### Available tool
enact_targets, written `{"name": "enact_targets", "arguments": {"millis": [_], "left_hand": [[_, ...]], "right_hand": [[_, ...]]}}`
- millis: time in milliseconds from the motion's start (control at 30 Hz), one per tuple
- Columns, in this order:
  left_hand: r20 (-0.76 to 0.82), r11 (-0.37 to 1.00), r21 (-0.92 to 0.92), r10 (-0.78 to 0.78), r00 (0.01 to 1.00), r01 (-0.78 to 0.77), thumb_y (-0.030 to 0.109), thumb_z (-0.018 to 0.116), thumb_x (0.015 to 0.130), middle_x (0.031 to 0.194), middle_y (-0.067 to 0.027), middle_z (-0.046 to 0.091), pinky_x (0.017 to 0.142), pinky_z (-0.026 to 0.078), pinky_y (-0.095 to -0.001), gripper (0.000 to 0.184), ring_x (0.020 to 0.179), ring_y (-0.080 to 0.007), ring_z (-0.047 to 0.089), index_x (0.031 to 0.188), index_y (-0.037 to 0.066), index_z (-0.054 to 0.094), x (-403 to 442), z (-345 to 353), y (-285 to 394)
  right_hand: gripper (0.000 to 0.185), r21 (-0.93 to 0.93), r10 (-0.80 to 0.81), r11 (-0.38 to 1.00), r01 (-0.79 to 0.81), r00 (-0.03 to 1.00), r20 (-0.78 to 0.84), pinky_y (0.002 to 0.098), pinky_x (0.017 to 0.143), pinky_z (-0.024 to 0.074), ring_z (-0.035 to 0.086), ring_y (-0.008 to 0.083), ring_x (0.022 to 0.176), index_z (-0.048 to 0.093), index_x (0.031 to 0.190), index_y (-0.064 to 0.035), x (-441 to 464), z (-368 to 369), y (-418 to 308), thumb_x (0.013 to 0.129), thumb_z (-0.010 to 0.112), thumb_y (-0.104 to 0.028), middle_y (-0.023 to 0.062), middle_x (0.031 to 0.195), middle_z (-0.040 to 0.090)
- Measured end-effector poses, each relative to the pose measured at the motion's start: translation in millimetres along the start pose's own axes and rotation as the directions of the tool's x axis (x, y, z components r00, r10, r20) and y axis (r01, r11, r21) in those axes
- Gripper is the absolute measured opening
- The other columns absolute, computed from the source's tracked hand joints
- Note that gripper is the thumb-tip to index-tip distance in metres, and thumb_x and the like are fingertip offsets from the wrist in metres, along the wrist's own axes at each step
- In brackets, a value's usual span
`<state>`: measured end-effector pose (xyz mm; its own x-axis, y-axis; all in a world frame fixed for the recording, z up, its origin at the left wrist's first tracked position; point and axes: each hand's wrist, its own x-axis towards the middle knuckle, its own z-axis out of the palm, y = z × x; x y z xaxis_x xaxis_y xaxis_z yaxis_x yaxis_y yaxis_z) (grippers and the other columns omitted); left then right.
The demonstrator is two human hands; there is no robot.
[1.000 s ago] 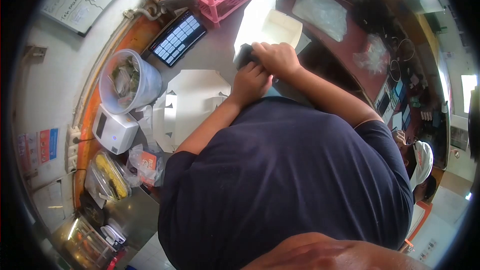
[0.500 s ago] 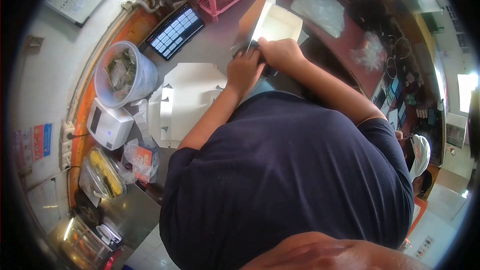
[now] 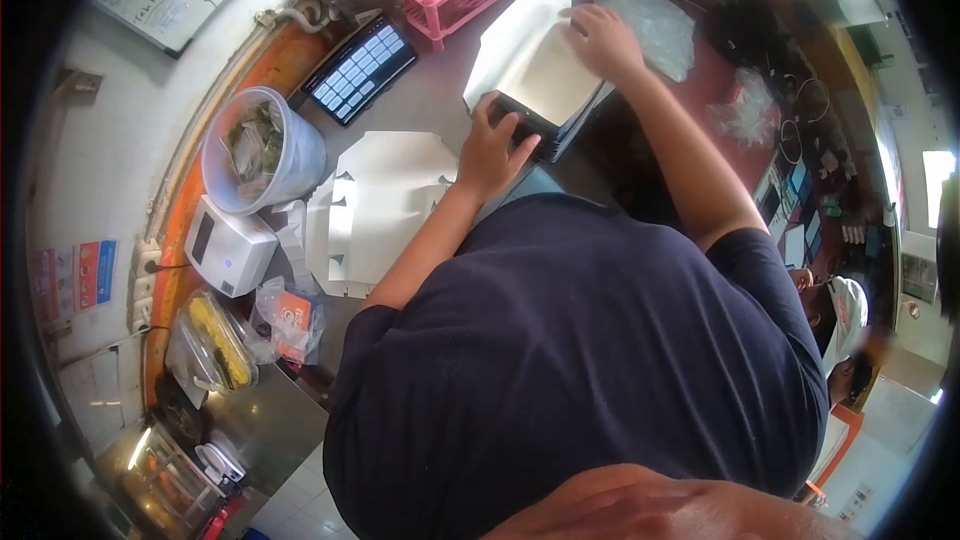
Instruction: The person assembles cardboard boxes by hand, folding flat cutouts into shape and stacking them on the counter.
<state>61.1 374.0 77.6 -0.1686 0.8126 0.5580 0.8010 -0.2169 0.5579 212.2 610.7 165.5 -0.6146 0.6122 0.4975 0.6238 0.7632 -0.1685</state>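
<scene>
1. Head view: open box [image 3: 552, 74] (pale inside, dark near wall) stands by the right edge of the desk [image 3: 437, 90].
2. Left hand [image 3: 490, 154]: grip open, fingers and thumb spread against that wall.
3. Right hand [image 3: 607, 44]: fingers bent at the far rim; cannot tell whether its grip is closed.
4. Tablet [image 3: 360, 70] along the left edge.

Right grip [image 3: 606, 43] parted from left grip [image 3: 488, 155]
It has been shifted to the far end of the white box [image 3: 548, 75].
</scene>
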Motion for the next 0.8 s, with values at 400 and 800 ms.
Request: {"name": "enact_targets", "arguments": {"millis": [400,800], "left_hand": [[-0.04,0.975,-0.051,-0.22,0.975,0.218,0.044,0.069,0.101,0.146,-0.0191,0.052,0.106,0.051,-0.0486,0.059,0.137,-0.0377,0.052,0.144,0.005,0.06,41.3,11.3,-18.7],[0.036,0.957,-0.176,-0.229,0.973,0.232,0.038,0.063,0.106,0.147,-0.022,0.051,0.107,0.05,-0.0489,0.061,0.132,-0.0404,0.056,0.154,0.002,0.052,34.6,16.5,-30.1]], "right_hand": [[0.029,0.327,0.358,0.823,-0.464,0.871,0.336,0.0386,0.096,0.0555,0.075,0.0286,0.108,0.08,0.123,-0.0111,-11.6,38.5,50.0,0.102,0.067,-0.026,0.0143,0.118,0.079],[0.031,0.336,0.423,0.775,-0.536,0.834,0.356,0.041,0.097,0.0549,0.072,0.0343,0.109,0.079,0.126,-0.0178,-24.6,42.3,57.5,0.103,0.066,-0.035,0.0158,0.12,0.077]]}}
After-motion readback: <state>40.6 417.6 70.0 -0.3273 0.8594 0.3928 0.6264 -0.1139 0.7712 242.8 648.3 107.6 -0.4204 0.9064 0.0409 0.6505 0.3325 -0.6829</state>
